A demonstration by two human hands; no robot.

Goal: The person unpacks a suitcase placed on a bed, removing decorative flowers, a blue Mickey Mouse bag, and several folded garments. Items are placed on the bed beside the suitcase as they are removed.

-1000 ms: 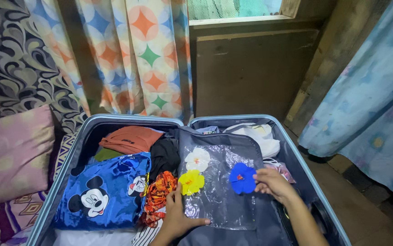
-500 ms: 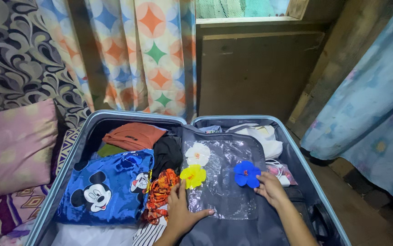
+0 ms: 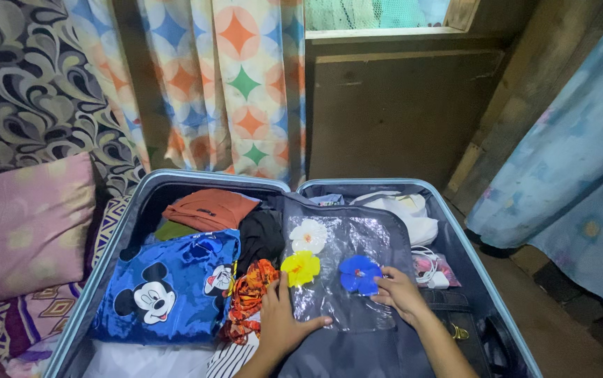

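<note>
Here an open suitcase (image 3: 455, 231) lies packed with folded clothes, a blue cartoon cloth (image 3: 168, 287) on its left side. Across the grey divider spreads a clear plastic bag (image 3: 347, 241) bearing white, yellow and blue flowers. The left hand (image 3: 284, 322) presses flat, fingers spread, on the bag below the yellow flower (image 3: 300, 267). The right hand (image 3: 401, 294) pinches the blue flower (image 3: 357, 274) with its fingertips.

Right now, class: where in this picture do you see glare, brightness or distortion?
Head view: glare streaks the clear plastic bag under both hands; the window is brightest at top; the suitcase rim bows from wide-angle distortion; corners are dimmer.
</note>
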